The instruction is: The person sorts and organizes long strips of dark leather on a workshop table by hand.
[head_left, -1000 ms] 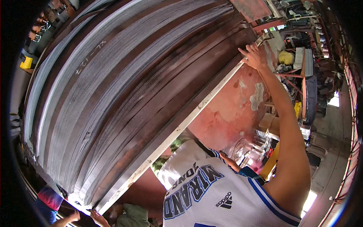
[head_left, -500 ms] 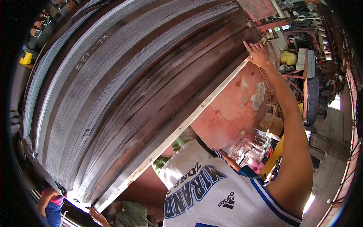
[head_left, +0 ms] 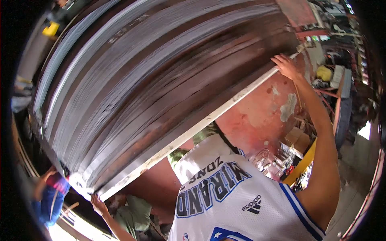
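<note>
A large dark brown panel (head_left: 193,88) with pale grey streaks fills the upper left of the head view, tilted across it. Along its near side runs a pale, worn edge (head_left: 201,125). My right hand (head_left: 286,67) is closed over this edge a little in from the upper right corner, with the fingers lying on the brown face and the thumb hidden. At the lower left corner, my left hand (head_left: 99,205) grips the same panel from below, its fingers partly hidden. Faint chalk-like marks (head_left: 122,30) on the panel are blurred.
Below the panel lies a red floor (head_left: 245,116) with pale patches. A person in blue trousers (head_left: 52,201) stands by the lower left, and someone in grey-green clothing (head_left: 134,213) is low beside my left arm. A cardboard box (head_left: 297,138) and cluttered shelving (head_left: 341,94) line the right.
The panel and my right hand have shifted right in view. More of the panel's edge now shows beyond my right hand, whose fingers are closer together. The person at left appears lower.
</note>
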{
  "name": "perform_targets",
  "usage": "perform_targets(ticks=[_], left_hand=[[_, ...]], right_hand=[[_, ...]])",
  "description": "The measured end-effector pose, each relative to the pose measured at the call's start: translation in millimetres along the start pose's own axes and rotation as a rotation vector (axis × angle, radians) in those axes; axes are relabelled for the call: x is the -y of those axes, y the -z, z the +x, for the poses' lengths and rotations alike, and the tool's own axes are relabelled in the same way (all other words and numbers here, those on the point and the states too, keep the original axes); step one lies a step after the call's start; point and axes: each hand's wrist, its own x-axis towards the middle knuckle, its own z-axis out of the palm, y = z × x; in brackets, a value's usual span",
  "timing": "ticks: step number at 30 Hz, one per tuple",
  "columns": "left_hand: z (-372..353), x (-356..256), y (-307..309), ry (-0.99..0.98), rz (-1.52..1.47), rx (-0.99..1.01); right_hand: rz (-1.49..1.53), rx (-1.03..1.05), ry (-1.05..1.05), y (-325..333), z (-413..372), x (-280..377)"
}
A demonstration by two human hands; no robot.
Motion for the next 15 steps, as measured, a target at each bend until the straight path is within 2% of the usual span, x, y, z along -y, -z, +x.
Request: perform_targets(ticks=[2, 4, 6, 10, 12, 13, 14, 15], left_hand=[[3, 0, -13, -0.017, 0.044, -0.095], [2, -6, -8, 0.025, 0.008, -0.064], [3, -7, -14, -0.052, 0.056, -0.167], [5, -20, -2, -0.063, 0.008, -0.155], [14, -22, -1, -0.117, -0.035, -0.304], [12, -42, 30, -0.053, -0.055, -0.228], [7, -62, 62, 0.009, -0.076, -0.151], [11, -57, 55, -0.007, -0.059, -0.241]], right_hand=[[0.000, -0.006, 0.015, -5, 3, -3], [-0.009, 0.022, -0.016, 2, 5, 2], [-0.013, 0.005, -0.020, 7, 6, 6], [-0.015, 0.050, -0.012, 40, 15, 24], [-0.007, 0.230, -0.246, 73, 18, 49], [-0.016, 0.043, -0.234, 71, 15, 56], [-0.014, 0.034, -0.226, 86, 20, 72], [0.233, -0.104, -0.177, 97, 29, 96]])
